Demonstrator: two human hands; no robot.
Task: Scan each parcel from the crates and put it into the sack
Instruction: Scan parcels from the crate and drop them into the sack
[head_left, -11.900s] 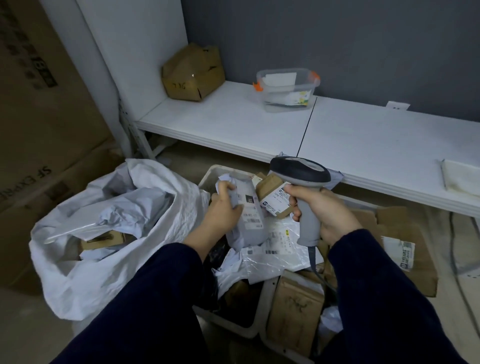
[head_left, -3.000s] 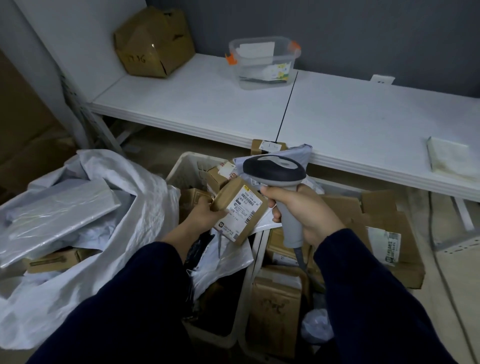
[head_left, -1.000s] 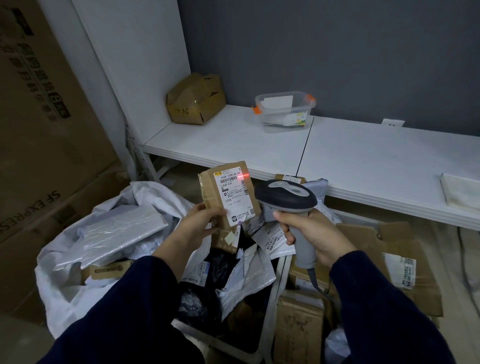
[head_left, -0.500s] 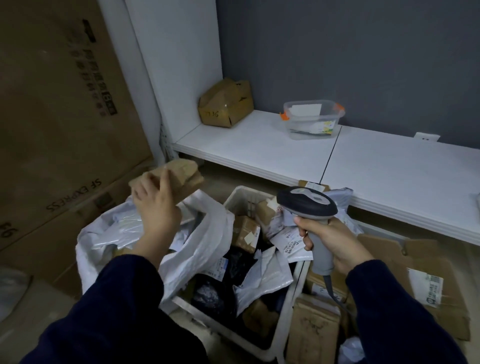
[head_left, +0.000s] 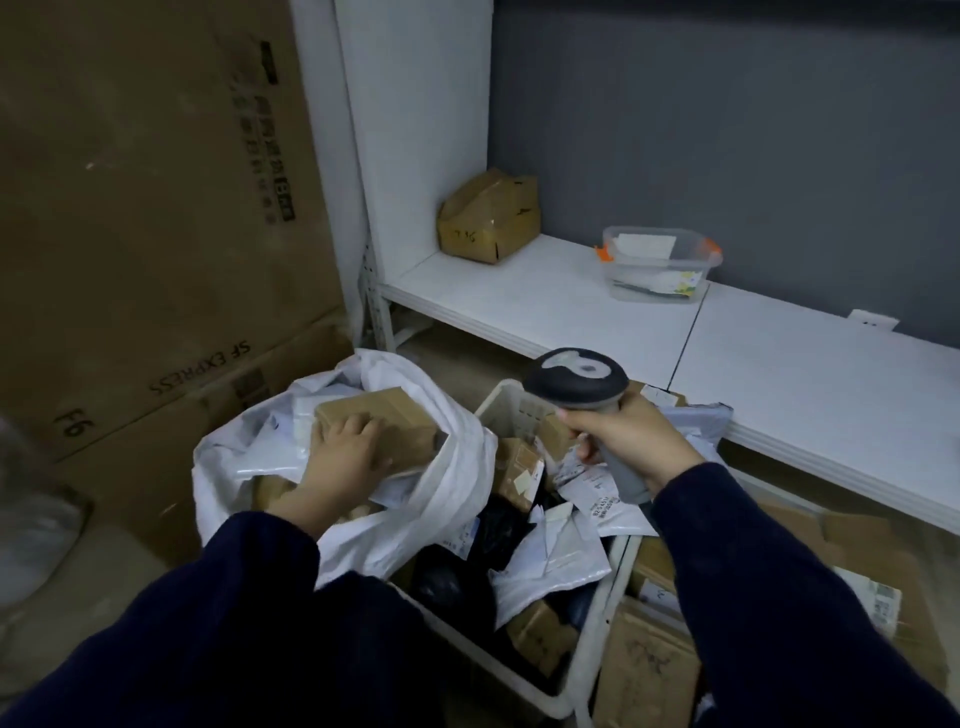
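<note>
My left hand (head_left: 343, 462) reaches into the open white sack (head_left: 363, 540) and grips a brown cardboard parcel (head_left: 405, 421) that lies on top of the other parcels inside, fingers curled over its left edge. My right hand (head_left: 634, 441) holds a grey barcode scanner (head_left: 576, 376) upright above the white crate (head_left: 501, 405). That crate is full of white and black mailer bags and small brown boxes. A second crate (head_left: 605, 587) to its right holds more brown boxes.
A low white shelf (head_left: 571, 312) runs behind the crates, with a dented cardboard box (head_left: 488, 218) and a clear plastic tub (head_left: 657, 262) on it. Large cardboard cartons (head_left: 145, 208) stand stacked at left. Flattened cardboard (head_left: 857, 545) lies at right.
My left hand has carried the brown parcel from in front of the scanner leftward and down into the sack. The scanner stays over the crate.
</note>
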